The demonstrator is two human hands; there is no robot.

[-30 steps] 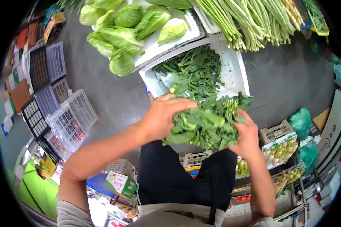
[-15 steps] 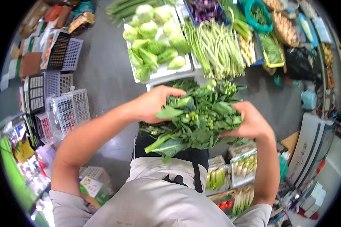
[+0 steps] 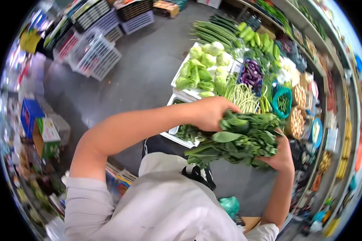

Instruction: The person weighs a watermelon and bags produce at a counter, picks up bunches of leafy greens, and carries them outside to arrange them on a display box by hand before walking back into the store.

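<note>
A large bunch of leafy greens (image 3: 245, 138) with thick pale stems is held in front of my body. My left hand (image 3: 213, 113) grips its upper left side, fingers hidden among the leaves. At the right end, my right hand (image 3: 280, 154) is wrapped round the leaves, thumb on top. Below and left of the bunch, a white foam box (image 3: 169, 134) holds more dark greens (image 3: 187, 132), partly covered by my arm and the bunch.
Beyond my hands stand a white tray (image 3: 176, 80) of cabbages, long beans (image 3: 241, 94), purple eggplants (image 3: 251, 74) and a teal-rimmed basket (image 3: 274, 102) of green vegetables. Plastic crates (image 3: 104, 60) are stacked at upper left. Shelves (image 3: 342, 104) line the right. A green plastic bag (image 3: 229, 205) lies behind me.
My view and body have turned to the right. Both hands have carried the bunch of greens along, away from over the white box, keeping their grip.
</note>
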